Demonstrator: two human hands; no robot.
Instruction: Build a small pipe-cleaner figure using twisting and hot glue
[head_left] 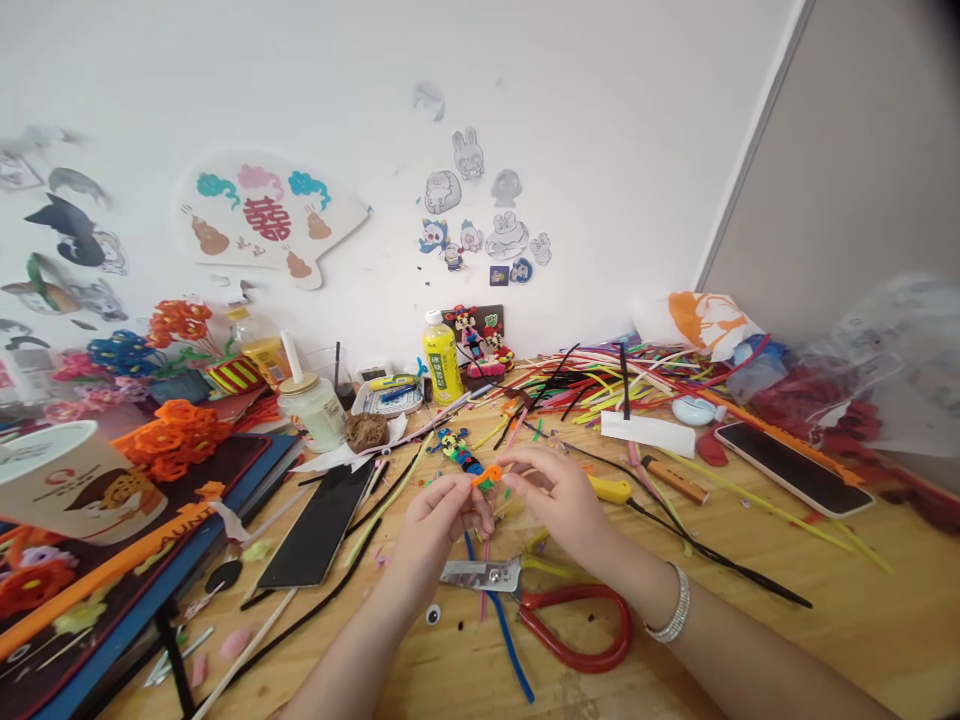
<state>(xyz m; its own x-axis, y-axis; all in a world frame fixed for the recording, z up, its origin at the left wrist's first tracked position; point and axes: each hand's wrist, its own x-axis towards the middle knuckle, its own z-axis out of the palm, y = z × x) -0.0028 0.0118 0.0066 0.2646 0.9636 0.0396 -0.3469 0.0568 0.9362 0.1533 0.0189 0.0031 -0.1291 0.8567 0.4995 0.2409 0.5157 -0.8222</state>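
Between my two hands is a small figure of twisted pipe cleaners (472,462), blue, yellow and black toward its far end. Its near end is orange and green. My left hand (446,508) pinches the orange part from the left. From the right, my right hand (551,495) closes its thumb and fingers at the same orange part. Below the hands lie red-handled scissors (577,640), and a blue pipe cleaner (510,650) runs close to the blades. A googly eye (433,614) rests left of the scissors.
Many loose pipe cleaners (577,385) are heaped at the back. A black phone (315,530) lies left, another phone (795,465) right. A yellow bottle (442,360) stands near the wall, a paper cup (90,480) far left. A yellow-handled tool (611,489) with a black cord lies right.
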